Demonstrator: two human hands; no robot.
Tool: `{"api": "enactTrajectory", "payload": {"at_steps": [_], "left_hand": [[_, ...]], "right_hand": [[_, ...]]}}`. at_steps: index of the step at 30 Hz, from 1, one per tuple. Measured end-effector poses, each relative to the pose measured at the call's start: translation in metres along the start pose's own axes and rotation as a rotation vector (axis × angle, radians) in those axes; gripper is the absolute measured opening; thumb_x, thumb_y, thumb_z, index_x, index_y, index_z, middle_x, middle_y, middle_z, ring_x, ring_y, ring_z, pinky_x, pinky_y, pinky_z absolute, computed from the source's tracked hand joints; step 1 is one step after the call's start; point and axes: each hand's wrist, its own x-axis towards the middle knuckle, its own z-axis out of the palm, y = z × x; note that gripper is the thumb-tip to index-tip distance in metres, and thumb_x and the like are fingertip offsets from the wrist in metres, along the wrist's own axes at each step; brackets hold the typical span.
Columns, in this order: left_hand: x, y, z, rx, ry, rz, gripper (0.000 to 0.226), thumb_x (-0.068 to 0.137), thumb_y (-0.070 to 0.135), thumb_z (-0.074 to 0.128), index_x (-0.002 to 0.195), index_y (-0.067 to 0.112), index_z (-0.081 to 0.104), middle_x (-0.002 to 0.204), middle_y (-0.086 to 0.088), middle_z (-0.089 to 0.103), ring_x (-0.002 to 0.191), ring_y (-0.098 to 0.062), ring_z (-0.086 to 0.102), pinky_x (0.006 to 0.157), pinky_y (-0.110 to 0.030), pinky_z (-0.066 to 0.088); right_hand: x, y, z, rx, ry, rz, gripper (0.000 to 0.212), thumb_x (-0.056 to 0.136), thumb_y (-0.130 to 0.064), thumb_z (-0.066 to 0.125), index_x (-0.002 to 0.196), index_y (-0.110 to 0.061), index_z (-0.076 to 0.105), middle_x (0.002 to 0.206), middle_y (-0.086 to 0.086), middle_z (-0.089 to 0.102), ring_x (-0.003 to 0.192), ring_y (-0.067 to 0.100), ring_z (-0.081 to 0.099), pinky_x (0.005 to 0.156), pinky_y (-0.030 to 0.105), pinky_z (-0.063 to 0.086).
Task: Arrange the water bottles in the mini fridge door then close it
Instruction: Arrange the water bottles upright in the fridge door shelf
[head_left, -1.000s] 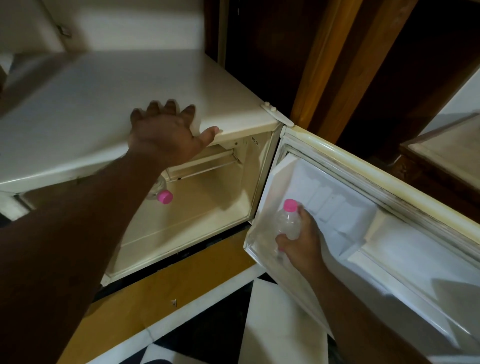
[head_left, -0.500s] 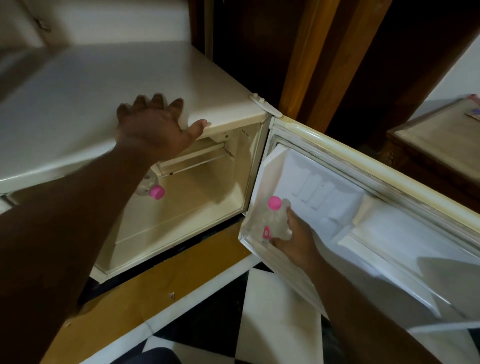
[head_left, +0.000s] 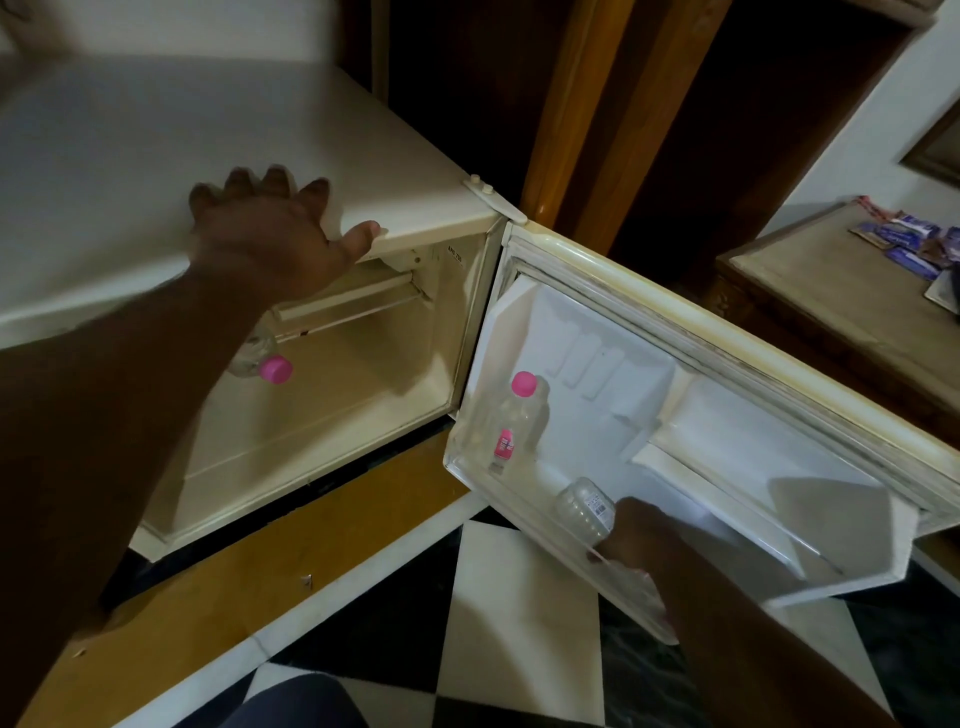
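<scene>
The cream mini fridge door (head_left: 737, 343) stands open to the right. A clear water bottle with a pink cap (head_left: 511, 421) stands upright at the hinge end of the door shelf (head_left: 470, 470). My right hand (head_left: 631, 535) grips a second clear bottle (head_left: 584, 506) lying on its side in the same shelf, further right. A third bottle with a pink cap (head_left: 262, 358) lies inside the fridge cabinet, partly hidden by my left forearm. My left hand (head_left: 270, 234) rests flat on the fridge top (head_left: 156, 156), fingers spread, thumb over the front edge.
A wooden side table (head_left: 831, 291) with blue packets (head_left: 909, 241) stands at the right, behind the door. A wooden door frame (head_left: 571, 104) rises behind the fridge. The floor is black-and-white checkered tile (head_left: 519, 613) with a yellow plinth (head_left: 249, 587) under the fridge.
My right hand let go of the pink-capped bottle, now upright at the shelf's hinge end, moved right along the shelf and took hold of a second, lying bottle. My left hand stayed on the fridge top.
</scene>
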Motion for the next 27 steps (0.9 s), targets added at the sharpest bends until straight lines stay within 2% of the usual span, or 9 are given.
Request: {"api": "enactTrajectory", "payload": {"at_steps": [4,7,9,13,18,21,23,25,27], "left_hand": [[0.000,0.000,0.000,0.007,0.009,0.003,0.101,0.082,0.087,0.007,0.147,0.018,0.041,0.141,-0.024,0.047,0.127,-0.048,0.045,0.099,-0.059,0.035],[0.000,0.000,-0.001,0.002,-0.003,-0.001,0.102,0.082,0.088,0.007,0.147,0.018,0.041,0.143,-0.024,0.046,0.129,-0.048,0.044,0.100,-0.060,0.034],[0.000,0.001,-0.001,-0.002,-0.011,-0.001,0.103,0.081,0.088,0.006,0.148,0.018,0.040,0.145,-0.024,0.045,0.130,-0.048,0.043,0.101,-0.060,0.034],[0.000,0.001,-0.004,-0.011,-0.019,0.005,0.105,0.079,0.089,0.005,0.147,0.017,0.040,0.144,-0.025,0.046,0.129,-0.049,0.044,0.099,-0.061,0.035],[-0.001,0.000,-0.004,-0.004,-0.027,0.001,0.103,0.081,0.088,0.006,0.147,0.018,0.040,0.144,-0.025,0.045,0.129,-0.049,0.043,0.100,-0.061,0.035],[-0.001,0.000,-0.003,-0.004,-0.037,-0.004,0.105,0.080,0.089,0.004,0.149,0.019,0.039,0.146,-0.024,0.044,0.130,-0.049,0.043,0.100,-0.060,0.035],[-0.001,-0.001,-0.004,-0.002,-0.046,-0.006,0.106,0.079,0.090,0.003,0.150,0.020,0.038,0.147,-0.024,0.043,0.131,-0.048,0.042,0.100,-0.060,0.035],[0.000,-0.002,-0.004,-0.002,-0.059,-0.009,0.106,0.078,0.090,0.002,0.151,0.020,0.037,0.148,-0.023,0.043,0.132,-0.048,0.041,0.100,-0.060,0.034],[0.000,-0.003,-0.006,-0.005,-0.082,-0.015,0.107,0.078,0.090,0.001,0.153,0.022,0.035,0.149,-0.022,0.041,0.133,-0.046,0.040,0.102,-0.058,0.033]], "right_hand": [[0.001,0.005,0.004,-0.104,-0.105,0.089,0.076,0.062,-0.038,0.088,0.125,-0.007,0.058,0.115,0.011,0.069,0.103,0.026,0.067,0.092,0.036,0.054],[0.000,0.011,0.003,-0.074,-0.050,0.093,0.067,0.066,-0.033,0.085,0.122,-0.007,0.059,0.113,0.011,0.069,0.101,0.026,0.068,0.088,0.033,0.056],[-0.002,0.011,0.000,-0.049,0.012,0.063,0.060,0.067,-0.037,0.084,0.115,-0.009,0.061,0.108,0.010,0.069,0.098,0.026,0.068,0.087,0.035,0.057],[-0.011,0.002,-0.022,0.114,0.007,0.043,0.051,0.058,-0.050,0.074,0.093,-0.014,0.062,0.084,0.006,0.068,0.076,0.022,0.069,0.064,0.029,0.056],[-0.020,-0.013,-0.052,0.461,-0.112,0.108,0.043,0.068,-0.042,0.070,0.094,-0.010,0.059,0.077,0.009,0.055,0.063,0.021,0.062,0.053,0.025,0.051],[-0.025,-0.016,-0.053,0.501,-0.101,-0.001,0.028,0.076,-0.040,0.074,0.094,-0.023,0.061,0.089,0.005,0.059,0.076,0.016,0.060,0.062,0.026,0.052],[-0.025,-0.017,-0.047,0.669,-0.069,-0.065,0.044,0.079,-0.038,0.076,0.115,-0.019,0.060,0.108,0.003,0.061,0.096,0.018,0.059,0.078,0.029,0.051],[-0.025,-0.025,-0.040,0.866,0.055,-0.075,0.057,0.079,-0.035,0.078,0.128,-0.017,0.054,0.121,0.002,0.057,0.110,0.021,0.054,0.098,0.033,0.045],[-0.026,-0.038,-0.032,1.114,0.266,-0.073,0.058,0.075,-0.023,0.083,0.125,-0.012,0.056,0.123,0.005,0.057,0.113,0.023,0.055,0.099,0.034,0.044]]}}
